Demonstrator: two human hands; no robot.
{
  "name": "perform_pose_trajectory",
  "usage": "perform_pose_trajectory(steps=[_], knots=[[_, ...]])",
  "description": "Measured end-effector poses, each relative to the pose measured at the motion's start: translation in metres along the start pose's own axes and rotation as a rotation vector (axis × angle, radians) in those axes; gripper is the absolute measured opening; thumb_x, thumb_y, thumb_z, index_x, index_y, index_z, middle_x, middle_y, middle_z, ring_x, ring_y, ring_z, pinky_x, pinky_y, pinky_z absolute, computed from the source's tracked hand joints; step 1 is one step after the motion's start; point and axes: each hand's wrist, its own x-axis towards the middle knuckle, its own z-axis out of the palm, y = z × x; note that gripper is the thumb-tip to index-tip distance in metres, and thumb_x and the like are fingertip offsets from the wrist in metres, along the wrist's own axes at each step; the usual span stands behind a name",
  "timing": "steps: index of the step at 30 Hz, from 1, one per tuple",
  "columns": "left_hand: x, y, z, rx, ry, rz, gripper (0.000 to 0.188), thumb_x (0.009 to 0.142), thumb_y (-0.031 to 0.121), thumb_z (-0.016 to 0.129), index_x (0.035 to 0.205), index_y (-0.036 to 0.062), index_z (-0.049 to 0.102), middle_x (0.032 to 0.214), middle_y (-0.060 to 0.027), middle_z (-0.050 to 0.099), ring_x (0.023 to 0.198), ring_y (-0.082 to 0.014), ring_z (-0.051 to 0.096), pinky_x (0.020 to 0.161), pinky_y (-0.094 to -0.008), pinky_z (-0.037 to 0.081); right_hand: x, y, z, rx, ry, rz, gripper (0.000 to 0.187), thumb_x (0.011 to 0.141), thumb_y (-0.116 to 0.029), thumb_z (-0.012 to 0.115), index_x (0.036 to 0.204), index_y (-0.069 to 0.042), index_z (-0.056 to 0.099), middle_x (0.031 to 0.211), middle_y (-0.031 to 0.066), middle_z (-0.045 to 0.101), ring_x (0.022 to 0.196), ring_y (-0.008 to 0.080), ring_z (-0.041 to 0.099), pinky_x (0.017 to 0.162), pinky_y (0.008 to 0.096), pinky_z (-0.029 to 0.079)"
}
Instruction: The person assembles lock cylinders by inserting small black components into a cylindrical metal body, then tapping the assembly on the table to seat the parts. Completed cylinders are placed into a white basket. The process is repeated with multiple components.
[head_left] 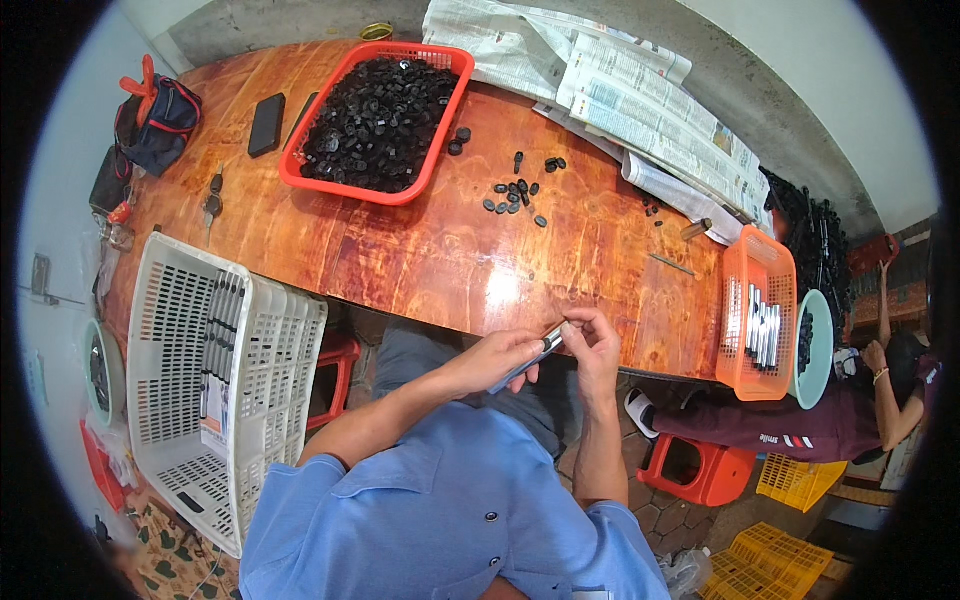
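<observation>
My left hand [507, 360] is closed around a slim silver tube [552, 340] with a dark, blue-grey lower part showing below the palm. My right hand [594, 348] pinches the tube's upper end between thumb and fingers. Both hands are just past the near edge of the wooden table [400, 260], above my lap. What lies under the right fingertips is too small to make out. Beyond the hands, several small black plastic caps [515, 195] lie scattered on the table. To the right, an orange basket [735, 350] holds several silver tubes [765, 335].
A red basket [290, 165] full of black parts stands at the back left. Newspapers [650, 105] cover the far edge. A thin metal rod [671, 264] lies at right, beside a green bowl [818, 375]. A white crate [275, 370] stands left; another person [810, 415] sits right.
</observation>
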Motion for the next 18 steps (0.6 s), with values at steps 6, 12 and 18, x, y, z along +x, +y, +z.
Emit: perform_pose_trajectory(steps=[6, 12, 18], knots=[[0.003, 0.020, 0.002, 0.218, 0.011, 0.026, 0.037, 0.107, 0.035, 0.046, 0.105, 0.0024, 0.064, 0.087, -0.0016, 0.062, 0.073, -0.0089, 0.056, 0.065, -0.0255, 0.046, -0.001, 0.003, -0.010, 0.011, 0.024, 0.002, 0.020, 0.094, -0.011, 0.067, 0.112, -0.001, 0.064, 0.091, 0.0016, 0.066, 0.079, 0.0087, 0.061, 0.069, 0.0225, 0.049], [0.024, 0.025, -0.001, 0.790, 0.177, 0.424, 0.031, 0.100, 0.021, 0.056, 0.120, -0.0026, 0.060, 0.106, -0.0201, 0.064, 0.097, -0.0325, 0.063, 0.084, -0.0416, 0.049, 0.008, -0.020, -0.029, -0.088, -0.004, 0.097, 0.026, 0.097, -0.016, 0.063, 0.118, -0.001, 0.066, 0.091, 0.0011, 0.067, 0.078, 0.0075, 0.060, 0.066, 0.0221, 0.047], [0.050, 0.034, 0.004, 1.228, 0.220, 0.563, 0.032, 0.094, 0.021, 0.064, 0.116, -0.0008, 0.056, 0.097, -0.0190, 0.057, 0.091, -0.0371, 0.059, 0.081, -0.0463, 0.048, 0.024, -0.012, -0.056, -0.267, 0.018, 0.080, 0.025, 0.096, -0.013, 0.065, 0.116, 0.001, 0.068, 0.091, 0.0021, 0.068, 0.081, 0.0076, 0.060, 0.071, 0.0243, 0.049]])
